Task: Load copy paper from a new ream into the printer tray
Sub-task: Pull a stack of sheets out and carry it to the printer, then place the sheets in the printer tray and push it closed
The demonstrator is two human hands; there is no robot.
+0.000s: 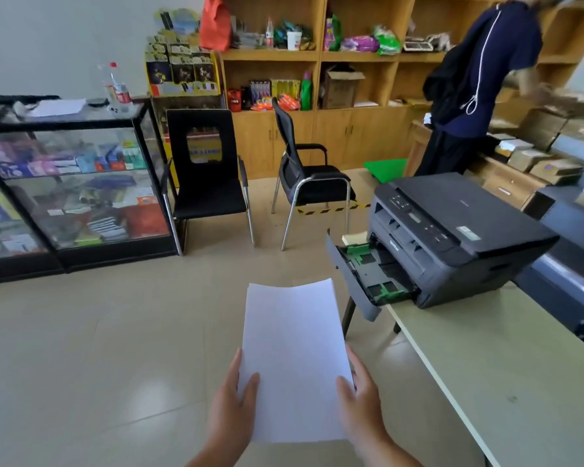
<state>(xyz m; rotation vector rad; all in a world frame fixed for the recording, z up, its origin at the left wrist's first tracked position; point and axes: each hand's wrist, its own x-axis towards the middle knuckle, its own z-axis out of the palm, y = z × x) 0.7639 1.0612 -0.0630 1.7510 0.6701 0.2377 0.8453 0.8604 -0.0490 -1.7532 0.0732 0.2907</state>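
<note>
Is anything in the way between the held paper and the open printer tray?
Nothing visible. The paper, held by the left hand and right hand, is over bare floor; the tray is pulled out, empty and uncovered, ahead to the right.

Pale glossy floor tiles (122,335) spread below a glass display case (71,183). Right of the case stand two black chairs (206,176); behind them, wooden shelving (317,55) lines the white wall (64,38).
</note>
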